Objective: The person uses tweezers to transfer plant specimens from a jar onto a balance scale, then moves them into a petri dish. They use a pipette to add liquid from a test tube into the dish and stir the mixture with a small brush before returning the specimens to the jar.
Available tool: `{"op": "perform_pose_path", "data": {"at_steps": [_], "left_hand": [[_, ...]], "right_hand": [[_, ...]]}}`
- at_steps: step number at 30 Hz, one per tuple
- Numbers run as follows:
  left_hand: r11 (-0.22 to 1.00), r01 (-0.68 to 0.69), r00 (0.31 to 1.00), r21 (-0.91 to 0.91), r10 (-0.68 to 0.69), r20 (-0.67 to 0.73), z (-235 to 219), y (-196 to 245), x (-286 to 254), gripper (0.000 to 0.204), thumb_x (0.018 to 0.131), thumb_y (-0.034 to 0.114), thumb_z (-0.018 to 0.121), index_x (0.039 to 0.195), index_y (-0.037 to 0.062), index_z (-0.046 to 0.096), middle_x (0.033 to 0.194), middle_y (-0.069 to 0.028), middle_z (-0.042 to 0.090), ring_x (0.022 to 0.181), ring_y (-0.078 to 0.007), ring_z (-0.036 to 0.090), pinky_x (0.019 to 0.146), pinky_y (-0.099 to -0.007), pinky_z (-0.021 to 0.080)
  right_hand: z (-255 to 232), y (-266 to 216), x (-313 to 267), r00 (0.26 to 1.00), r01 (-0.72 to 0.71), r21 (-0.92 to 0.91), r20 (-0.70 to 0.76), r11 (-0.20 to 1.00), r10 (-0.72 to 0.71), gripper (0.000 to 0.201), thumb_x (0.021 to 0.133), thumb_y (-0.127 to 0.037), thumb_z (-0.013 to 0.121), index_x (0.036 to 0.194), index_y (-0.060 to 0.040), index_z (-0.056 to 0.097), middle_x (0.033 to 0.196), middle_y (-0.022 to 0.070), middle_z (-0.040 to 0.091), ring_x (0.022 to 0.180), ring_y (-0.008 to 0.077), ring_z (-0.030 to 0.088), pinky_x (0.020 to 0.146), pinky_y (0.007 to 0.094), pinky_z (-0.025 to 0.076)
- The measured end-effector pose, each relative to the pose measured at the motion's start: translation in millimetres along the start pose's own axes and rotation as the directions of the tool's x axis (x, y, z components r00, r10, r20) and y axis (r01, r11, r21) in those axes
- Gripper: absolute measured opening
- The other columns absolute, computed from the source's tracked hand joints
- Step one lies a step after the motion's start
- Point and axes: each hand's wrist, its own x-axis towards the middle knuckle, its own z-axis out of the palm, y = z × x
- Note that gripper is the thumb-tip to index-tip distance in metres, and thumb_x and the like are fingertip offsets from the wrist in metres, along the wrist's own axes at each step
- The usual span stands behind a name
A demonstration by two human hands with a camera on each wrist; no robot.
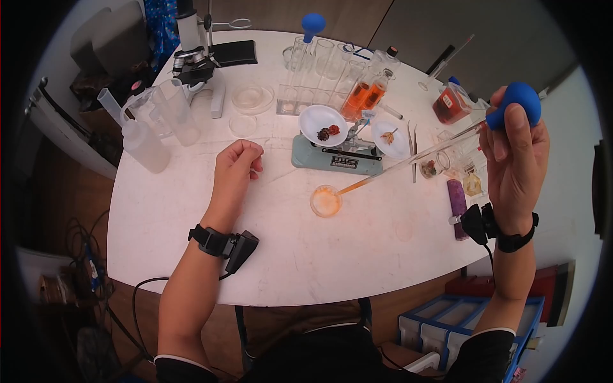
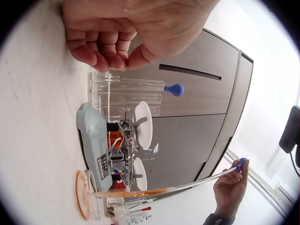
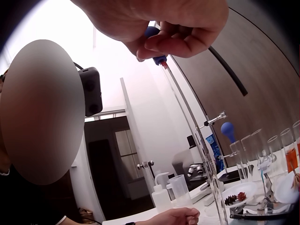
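Observation:
High at the right, my right hand (image 1: 516, 156) grips the blue rubber bulb (image 1: 522, 105) of a long glass pipette (image 1: 415, 156). The pipette slants down to the left, and its lower end meets a small petri dish (image 1: 312, 205) of orange liquid. Orange liquid also fills the lower stretch of the pipette in the left wrist view. My left hand (image 1: 235, 169) rests on the table left of the dish, fingers loosely curled and holding nothing. Behind the dish stands a green balance scale (image 1: 306, 156) with dark and red dried pieces on its left pan (image 1: 310, 118).
Glass tubes (image 1: 322, 60) and orange-filled vessels (image 1: 357, 96) stand behind the scale. A microscope (image 1: 190, 54) and a wash bottle (image 1: 145, 148) are at the left. Tweezers (image 1: 414, 153), small glass dishes and a purple roll (image 1: 457, 207) lie at the right.

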Motion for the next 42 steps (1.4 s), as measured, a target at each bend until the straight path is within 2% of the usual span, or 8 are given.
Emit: {"op": "perform_pose_path", "data": {"at_steps": [4, 7, 9, 11, 14, 24, 36, 42], "left_hand": [[1.0, 0.003, 1.0, 0.004, -0.003, 0.0, 1, 1, -1, 0.015, 0.092, 0.021, 0.055, 0.083, 0.0098, 0.06, 0.071, 0.0032, 0.056, 0.068, -0.0068, 0.051, 0.065, -0.0233, 0.039], [1.0, 0.005, 1.0, 0.009, -0.005, 0.001, 0, 2, -2, 0.015, 0.091, 0.021, 0.055, 0.083, 0.0098, 0.06, 0.071, 0.0032, 0.056, 0.068, -0.0068, 0.051, 0.065, -0.0234, 0.039], [1.0, 0.006, 1.0, 0.009, -0.006, 0.001, 1, 2, -2, 0.015, 0.091, 0.021, 0.055, 0.083, 0.0098, 0.06, 0.071, 0.0032, 0.056, 0.068, -0.0068, 0.051, 0.065, -0.0234, 0.039], [1.0, 0.007, 1.0, 0.009, -0.007, -0.001, 1, 1, -1, 0.015, 0.091, 0.02, 0.055, 0.083, 0.0096, 0.06, 0.071, 0.0031, 0.056, 0.068, -0.0069, 0.051, 0.065, -0.0234, 0.039], [1.0, 0.006, 1.0, 0.003, -0.006, -0.002, 0, 0, 0, 0.015, 0.091, 0.02, 0.055, 0.083, 0.0094, 0.06, 0.071, 0.0029, 0.056, 0.068, -0.007, 0.051, 0.065, -0.0233, 0.04], [1.0, 0.003, 1.0, 0.004, -0.002, -0.006, 1, 1, 0, 0.015, 0.091, 0.02, 0.055, 0.083, 0.0092, 0.06, 0.071, 0.0027, 0.056, 0.067, -0.007, 0.051, 0.064, -0.0233, 0.04], [1.0, 0.004, 1.0, -0.002, -0.004, -0.005, 0, 1, 0, 0.014, 0.091, 0.02, 0.055, 0.083, 0.0095, 0.061, 0.071, 0.003, 0.056, 0.068, -0.0066, 0.051, 0.064, -0.023, 0.04], [1.0, 0.001, 1.0, -0.002, -0.001, -0.003, 0, 1, -1, 0.014, 0.091, 0.019, 0.055, 0.083, 0.0095, 0.061, 0.071, 0.0029, 0.057, 0.067, -0.0066, 0.051, 0.064, -0.023, 0.04]], "right_hand": [[2, 0, -1, 1.0, 0.005, -0.028, -0.026, 1.0, -0.006, 0.033, 0.091, -0.027, 0.071, 0.103, 0.0027, 0.065, 0.079, 0.0016, 0.063, 0.053, 0.0009, 0.045, 0.051, 0.0164, 0.034], [-4, -1, -2, 1.0, -0.01, -0.033, 0.023, 0.999, 0.011, 0.034, 0.09, -0.028, 0.071, 0.104, 0.0026, 0.065, 0.08, 0.0025, 0.063, 0.053, 0.0008, 0.045, 0.051, 0.0164, 0.034], [0, -5, -4, 0.999, -0.041, -0.127, -0.005, 0.991, 0.041, 0.037, 0.094, -0.033, 0.066, 0.108, 0.0009, 0.061, 0.069, -0.0034, 0.053, 0.053, -0.0003, 0.041, 0.056, 0.0165, 0.036], [1, -6, -6, 0.999, -0.036, -0.141, -0.028, 0.989, 0.032, 0.037, 0.094, -0.033, 0.066, 0.108, 0.001, 0.06, 0.073, -0.0018, 0.054, 0.053, -0.0003, 0.041, 0.056, 0.0165, 0.036], [-2, -4, -8, 0.999, 0.01, -0.078, -0.034, 0.997, -0.013, 0.033, 0.091, -0.027, 0.07, 0.103, 0.0028, 0.064, 0.094, 0.008, 0.066, 0.054, 0.001, 0.046, 0.051, 0.0164, 0.035], [-7, -7, -16, 1.0, 0.017, -0.073, -0.001, 0.997, -0.017, 0.036, 0.09, -0.029, 0.07, 0.104, 0.003, 0.062, 0.099, 0.0097, 0.065, 0.054, 0.0003, 0.046, 0.05, 0.0148, 0.036], [-4, -11, -20, 0.999, -0.035, -0.013, -0.001, 0.999, 0.035, 0.041, 0.089, -0.031, 0.071, 0.108, 0.0035, 0.059, 0.098, 0.0088, 0.064, 0.052, 0.0004, 0.045, 0.049, 0.0155, 0.035], [1, -15, -18, 0.995, -0.084, -0.016, 0.051, 0.996, 0.085, 0.044, 0.089, -0.035, 0.07, 0.108, 0.003, 0.059, 0.086, 0.0036, 0.061, 0.051, -0.0004, 0.043, 0.049, 0.0177, 0.034]]}}
